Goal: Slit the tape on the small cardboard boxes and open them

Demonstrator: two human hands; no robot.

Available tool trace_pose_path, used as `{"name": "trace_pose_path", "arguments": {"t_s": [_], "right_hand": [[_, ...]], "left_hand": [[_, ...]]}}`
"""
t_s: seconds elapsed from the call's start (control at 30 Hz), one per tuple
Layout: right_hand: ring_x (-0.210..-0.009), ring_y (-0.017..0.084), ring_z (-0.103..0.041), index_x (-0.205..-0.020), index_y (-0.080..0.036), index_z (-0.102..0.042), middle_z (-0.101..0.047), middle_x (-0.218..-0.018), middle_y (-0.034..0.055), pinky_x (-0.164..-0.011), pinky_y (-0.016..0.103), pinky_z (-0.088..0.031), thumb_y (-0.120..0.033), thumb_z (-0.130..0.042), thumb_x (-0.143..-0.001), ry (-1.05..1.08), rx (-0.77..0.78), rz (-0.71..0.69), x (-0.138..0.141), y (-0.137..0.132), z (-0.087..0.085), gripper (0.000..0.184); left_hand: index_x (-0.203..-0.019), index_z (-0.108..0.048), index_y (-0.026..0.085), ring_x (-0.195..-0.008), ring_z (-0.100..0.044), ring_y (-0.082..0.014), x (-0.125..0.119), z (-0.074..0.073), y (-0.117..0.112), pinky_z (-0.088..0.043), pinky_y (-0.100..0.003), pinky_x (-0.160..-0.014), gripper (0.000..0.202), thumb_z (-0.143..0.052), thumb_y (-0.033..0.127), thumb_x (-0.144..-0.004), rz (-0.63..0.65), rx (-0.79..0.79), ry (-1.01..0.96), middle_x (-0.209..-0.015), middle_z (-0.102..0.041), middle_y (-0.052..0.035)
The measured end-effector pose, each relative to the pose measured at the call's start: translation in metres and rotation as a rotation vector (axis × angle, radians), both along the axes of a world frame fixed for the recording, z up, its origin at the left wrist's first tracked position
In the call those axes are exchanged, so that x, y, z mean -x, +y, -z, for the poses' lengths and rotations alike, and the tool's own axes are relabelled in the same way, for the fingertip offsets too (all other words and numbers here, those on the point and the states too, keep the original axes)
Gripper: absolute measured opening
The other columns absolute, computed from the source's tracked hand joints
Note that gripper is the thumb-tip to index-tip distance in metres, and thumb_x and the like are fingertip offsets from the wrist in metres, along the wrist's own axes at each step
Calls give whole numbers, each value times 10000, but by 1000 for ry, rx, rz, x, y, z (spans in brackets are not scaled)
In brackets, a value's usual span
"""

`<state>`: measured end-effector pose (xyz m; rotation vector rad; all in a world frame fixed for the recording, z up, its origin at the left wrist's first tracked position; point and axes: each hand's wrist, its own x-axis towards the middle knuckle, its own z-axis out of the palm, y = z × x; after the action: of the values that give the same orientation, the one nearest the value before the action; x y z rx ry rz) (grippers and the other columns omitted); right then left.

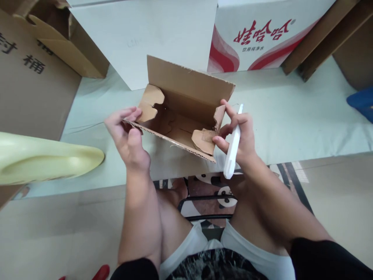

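A small brown cardboard box (186,83) is held tilted above the pale green cloth, its top open towards me. Its long far flap stands up, and the notched end flaps (151,102) lean in at both ends. My left hand (128,136) grips the box's left end, fingers at the end flap and thumb by the near edge. At the other end, my right hand (240,134) touches the right side with its fingertips. A slim white utility knife (233,149) lies in that same hand, its narrow end pointing away from me. The box's inside looks bare.
White cartons (163,35), one with red print (259,42), stand behind the box. Brown cartons (58,42) are at the left, with a pale yellow curved object (49,159) nearer. Brown cardboard (320,39) leans at the right, beside a blue object (361,103).
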<state>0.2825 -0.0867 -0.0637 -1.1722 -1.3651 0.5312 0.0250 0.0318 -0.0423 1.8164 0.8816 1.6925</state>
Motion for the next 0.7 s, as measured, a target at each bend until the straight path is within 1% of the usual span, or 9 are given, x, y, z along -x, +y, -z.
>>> {"name": "trace_pose_path", "arguments": {"t_s": [0.1,0.2,0.33,0.4,0.47,0.53,0.57,0.63,0.7], "right_hand": [[-1159,285,-765,-1003,-302,-438,-563,-1638,94,-782,456,-645,-532,-787,-901,-84,-20,31,3,-2,-1,430],[-1109,277,-782,-977,-297,-433,-644,-1554,104,-776,442,-635,-470,-758,-932,-146,-83,111,8,-4,-5,370],[-947,219,-794,-949,-286,-469,-805,-1267,63,-720,377,-606,-341,-704,-972,-216,-190,134,14,-3,-11,243],[-899,201,-782,-945,-282,-484,-831,-1103,33,-705,356,-589,-299,-687,-977,-221,-188,118,15,-2,-14,206],[-841,188,-759,-949,-285,-484,-819,-1047,12,-695,353,-582,-284,-710,-962,-175,-176,84,14,-2,-14,226],[-817,181,-733,-967,-298,-469,-795,-1150,8,-726,377,-594,-306,-774,-922,-92,-200,104,14,-2,-13,309],[-871,190,-733,-978,-305,-454,-767,-1255,11,-791,409,-607,-338,-811,-896,-51,-214,144,14,-1,-12,368],[-1117,241,-720,-1000,-316,-420,-660,-1476,20,-994,510,-583,-443,-848,-861,2,-226,237,14,0,-9,468],[-1401,303,-605,-1018,-317,-394,-565,-1596,40,-1166,618,-472,-584,-819,-854,14,-180,250,14,3,-7,528]], "left_hand": [[-1300,-498,344,-1233,-660,-290,1,3,3,-584,-497,-1074,564,-599,726,-897,-6,28,17,-1348,-573,-74],[-1330,-501,363,-1208,-668,-291,3,6,4,-539,-498,-1125,547,-570,726,-927,28,106,30,-1320,-611,-73],[-1382,-502,365,-1220,-674,-291,4,8,3,-517,-503,-1143,626,-541,769,-905,72,74,34,-1296,-639,-48],[-1425,-487,363,-1260,-669,-290,3,5,1,-508,-499,-1158,662,-551,764,-902,61,72,72,-1322,-647,-40],[-1479,-456,370,-1329,-648,-292,2,0,-4,-498,-482,-1172,677,-576,729,-918,4,126,134,-1383,-647,-40],[-1534,-408,377,-1381,-630,-299,-1,-4,-8,-503,-478,-1175,703,-583,707,-938,-55,196,186,-1453,-637,-47],[-1551,-387,372,-1404,-619,-305,-2,-5,-10,-506,-483,-1181,726,-585,711,-940,-70,211,197,-1484,-628,-57],[-1556,-371,347,-1471,-575,-312,-4,-5,-12,-490,-495,-1227,765,-605,724,-933,-66,199,198,-1539,-599,-88],[-1532,-403,332,-1531,-520,-307,-6,-3,-12,-453,-498,-1276,756,-650,708,-925,-55,155,191,-1580,-563,-112]]}}
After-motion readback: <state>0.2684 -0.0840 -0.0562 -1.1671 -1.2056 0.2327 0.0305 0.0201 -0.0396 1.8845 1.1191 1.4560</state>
